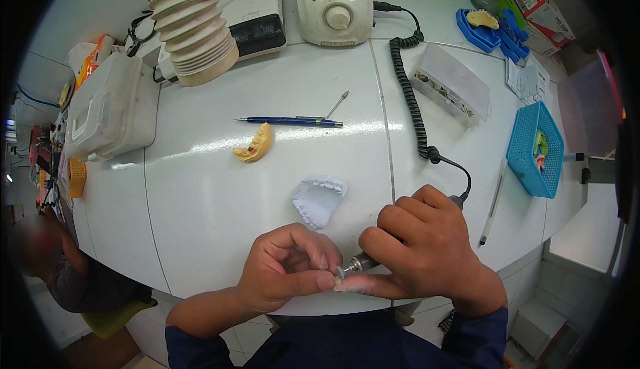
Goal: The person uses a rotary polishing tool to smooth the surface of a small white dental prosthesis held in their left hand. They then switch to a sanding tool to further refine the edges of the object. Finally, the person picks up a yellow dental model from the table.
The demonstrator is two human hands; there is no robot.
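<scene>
My right hand is closed around a dark-bodied rotary handpiece with a metal nose. A grey-green grinding tip sits at its end. Against that tip, my left hand pinches a small pale piece between thumb and finger; its shape is mostly hidden. My right thumb, dusted white, reaches to the same spot. Just beyond my hands lies a white dental cast of a tooth arch. Farther off are a yellow partial dental cast, a blue mechanical pencil and a loose metal bur.
A coiled black cord runs from the handpiece to the white control box. A ribbed suction hose hangs at the back left. On the right stand a clear plastic box, a blue basket and a pen. Another person sits far left.
</scene>
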